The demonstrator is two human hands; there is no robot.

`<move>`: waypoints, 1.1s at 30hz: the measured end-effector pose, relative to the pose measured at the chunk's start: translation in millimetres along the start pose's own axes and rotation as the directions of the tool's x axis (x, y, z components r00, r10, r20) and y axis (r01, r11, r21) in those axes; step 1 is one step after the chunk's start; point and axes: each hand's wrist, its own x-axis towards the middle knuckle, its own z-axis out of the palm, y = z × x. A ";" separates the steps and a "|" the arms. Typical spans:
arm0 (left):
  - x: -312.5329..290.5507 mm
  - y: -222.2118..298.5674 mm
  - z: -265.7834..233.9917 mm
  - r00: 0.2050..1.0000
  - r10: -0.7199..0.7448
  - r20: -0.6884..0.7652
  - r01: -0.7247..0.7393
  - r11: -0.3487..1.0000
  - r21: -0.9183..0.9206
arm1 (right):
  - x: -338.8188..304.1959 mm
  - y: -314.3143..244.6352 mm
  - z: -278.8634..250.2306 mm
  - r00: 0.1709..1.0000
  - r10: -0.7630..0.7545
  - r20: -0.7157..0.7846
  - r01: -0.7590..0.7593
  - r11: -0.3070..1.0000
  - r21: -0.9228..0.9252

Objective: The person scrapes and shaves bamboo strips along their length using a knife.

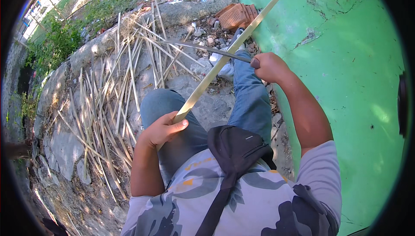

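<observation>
My left hand (162, 130) is closed round the near end of a long, pale, flat strip (203, 84) that looks like split bamboo. The strip slants up and away to the right, its far tip in front of the green surface. In my right hand (270, 67) is the dark handle of a long-bladed knife (207, 51). Its thin blade points left and crosses the strip a little beyond the middle; whether the edge bites into it I cannot tell. Both are held above my legs.
Many loose pale strips (125, 80) lie heaped on the rough stone ground to the left. Broken terracotta tiles (237, 16) and rubble lie beyond my foot. A cracked green surface (346, 84) stretches along the right. A black bag (237, 147) hangs at my front.
</observation>
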 end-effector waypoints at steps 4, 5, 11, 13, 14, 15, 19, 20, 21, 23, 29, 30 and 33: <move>-0.4 4.2 -5.2 0.998 -0.056 0.018 0.056 0.998 -0.009 | -5.5 -4.0 5.6 0.978 -0.163 -0.133 0.141 0.977 -0.158; -0.1 0.0 -9.9 0.996 -0.062 0.062 0.064 0.998 -0.024 | -10.1 -16.1 4.4 0.975 -0.198 -0.104 0.176 0.966 -0.188; -3.0 -0.1 -7.0 0.991 -0.041 0.126 0.049 0.997 -0.063 | -18.2 -28.0 2.9 0.961 -0.276 0.015 0.273 0.935 -0.225; -4.5 2.2 -1.5 0.992 -0.031 0.118 0.039 0.997 -0.064 | -9.9 -3.6 -6.6 0.970 -0.241 0.014 0.239 0.955 -0.177; -2.0 3.5 -0.3 0.995 -0.009 0.097 0.014 0.998 -0.057 | -2.7 7.5 -14.0 0.994 -0.111 -0.010 0.109 0.984 -0.144; 0.4 4.4 -0.3 0.997 0.014 0.076 -0.010 0.999 -0.049 | 1.7 14.5 -17.6 0.999 0.022 -0.030 -0.025 0.994 -0.107; 3.7 -4.0 -12.3 0.995 -0.044 0.095 0.047 0.998 -0.029 | -10.7 -11.5 -21.9 0.999 0.033 -0.042 -0.042 0.968 -0.245; 3.3 -5.0 -13.7 0.991 -0.046 0.122 0.056 0.995 -0.082 | -13.6 -14.6 -18.0 0.998 0.039 -0.042 -0.048 0.968 -0.245; 3.2 -5.3 -14.0 0.988 -0.047 0.149 0.067 0.989 -0.134 | -16.5 -16.9 -14.0 0.997 -0.056 -0.044 0.045 0.975 -0.219; 1.0 -2.7 -10.9 0.988 -0.046 0.150 0.067 0.987 -0.144 | -26.0 -27.9 -6.9 0.989 -0.140 -0.049 0.128 0.973 -0.193; -4.9 -0.5 -9.0 0.986 -0.003 0.164 0.027 0.989 -0.144 | -12.2 13.8 -16.9 0.984 -0.180 0.004 0.176 0.958 -0.228; -3.8 1.8 -9.4 0.988 0.003 0.157 0.022 0.987 -0.160 | -7.3 29.3 -25.8 0.996 -0.077 -0.045 0.066 0.977 -0.203; 5.0 4.9 -12.4 0.976 -0.077 0.205 0.099 0.990 -0.100 | -9.2 25.0 -33.7 0.995 0.000 -0.096 -0.023 0.971 -0.239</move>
